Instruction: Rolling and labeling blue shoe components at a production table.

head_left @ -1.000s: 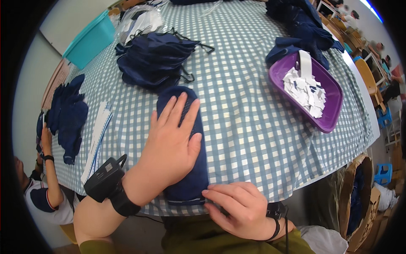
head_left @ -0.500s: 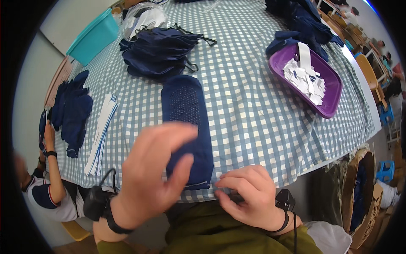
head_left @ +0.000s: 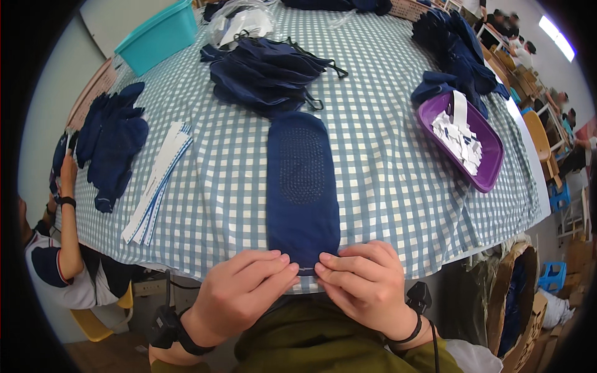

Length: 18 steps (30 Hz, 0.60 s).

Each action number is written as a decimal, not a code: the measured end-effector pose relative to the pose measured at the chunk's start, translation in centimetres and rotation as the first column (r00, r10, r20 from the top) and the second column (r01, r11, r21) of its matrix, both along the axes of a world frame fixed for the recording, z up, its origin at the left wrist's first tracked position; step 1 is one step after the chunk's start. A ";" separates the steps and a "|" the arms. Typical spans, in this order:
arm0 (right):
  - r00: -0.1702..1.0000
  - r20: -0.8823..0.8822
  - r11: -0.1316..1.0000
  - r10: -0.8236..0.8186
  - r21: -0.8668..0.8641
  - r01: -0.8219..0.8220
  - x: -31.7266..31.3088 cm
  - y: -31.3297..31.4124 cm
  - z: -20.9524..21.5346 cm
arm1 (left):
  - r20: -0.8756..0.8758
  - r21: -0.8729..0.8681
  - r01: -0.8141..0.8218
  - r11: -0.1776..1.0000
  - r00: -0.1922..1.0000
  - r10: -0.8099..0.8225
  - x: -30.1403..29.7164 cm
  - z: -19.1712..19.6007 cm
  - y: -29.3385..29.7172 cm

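A navy sock (head_left: 303, 224) with small grip dots on its upper half lies flat, its long side pointing away from me and its open end at the table's near edge. My left hand (head_left: 239, 295) pinches the left corner of that end between thumb and fingers. At the right corner my right hand (head_left: 367, 286) does likewise, its fingertips closed on the fabric. A pale stitched line shows between the two hands. Just beyond the toe is a heap of navy fabric pieces with black loops (head_left: 267, 78).
Left on the checked tablecloth (head_left: 385, 186) are white paper strips (head_left: 158, 183) and navy pieces (head_left: 118, 146). A purple basket (head_left: 491, 149) of white labels stands right, a teal bin (head_left: 158, 40) far left. Another person's arm (head_left: 69, 230) reaches in at left.
My left hand has come down from above the sock to its near edge, and both hands now grip that edge. The view has shifted slightly, so the table's things appear displaced.
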State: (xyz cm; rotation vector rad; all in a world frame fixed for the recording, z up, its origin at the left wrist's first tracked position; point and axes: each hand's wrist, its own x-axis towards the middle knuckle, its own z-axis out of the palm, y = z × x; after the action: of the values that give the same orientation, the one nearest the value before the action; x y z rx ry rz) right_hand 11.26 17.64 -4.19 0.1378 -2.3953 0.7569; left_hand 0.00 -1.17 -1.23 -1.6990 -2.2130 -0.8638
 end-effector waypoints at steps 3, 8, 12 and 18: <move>1.000 0.009 1.000 -0.017 0.016 0.017 -0.1 -0.1 0.3 | 0.042 -0.040 -0.003 0.999 0.999 0.005 -0.2 0.8 0.1; 0.996 0.084 1.000 0.006 0.003 -0.006 -0.3 -0.1 1.3 | -0.178 -0.254 0.033 0.967 0.981 -0.080 -0.4 1.7 0.2; 0.993 0.120 1.000 -0.004 -0.003 0.004 -0.1 -0.1 1.8 | -0.243 -0.384 0.058 0.922 0.956 -0.161 -0.3 3.0 0.8; 0.990 0.143 1.000 0.001 0.026 -0.005 -0.2 -0.5 2.0 | -0.085 -0.385 0.150 0.911 0.977 -0.197 -1.7 2.2 0.6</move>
State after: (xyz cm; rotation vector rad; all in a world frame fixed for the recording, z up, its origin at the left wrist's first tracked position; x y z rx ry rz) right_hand 11.10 17.13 -2.20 0.1011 -2.5419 0.7603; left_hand -1.68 -0.58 0.95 -2.0830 -2.2783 -0.3631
